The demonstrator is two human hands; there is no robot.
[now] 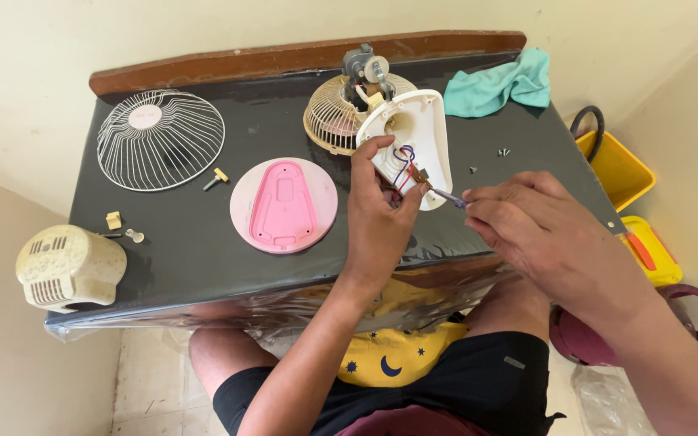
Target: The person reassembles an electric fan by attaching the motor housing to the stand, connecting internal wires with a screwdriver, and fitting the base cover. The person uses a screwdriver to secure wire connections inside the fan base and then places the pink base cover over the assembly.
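Note:
A small fan lies taken apart on a black table (203, 258). My left hand (380, 211) grips the near edge of the fan's white base shell (426, 129), whose open underside shows coloured wires (402, 161). My right hand (539, 230) holds a thin screwdriver (446, 195) with its tip at the shell's inside, near a small brown part. Behind the shell sit the cream rear grille (329, 121) and the grey motor (361, 64).
A white front grille (160, 139) lies at the back left. A pink round base cover (283, 204) rests mid-table. A cream motor housing (69, 266) sits at the left front edge. Teal cloth (501, 85), loose screws (502, 152), yellow bins (620, 169) lie right.

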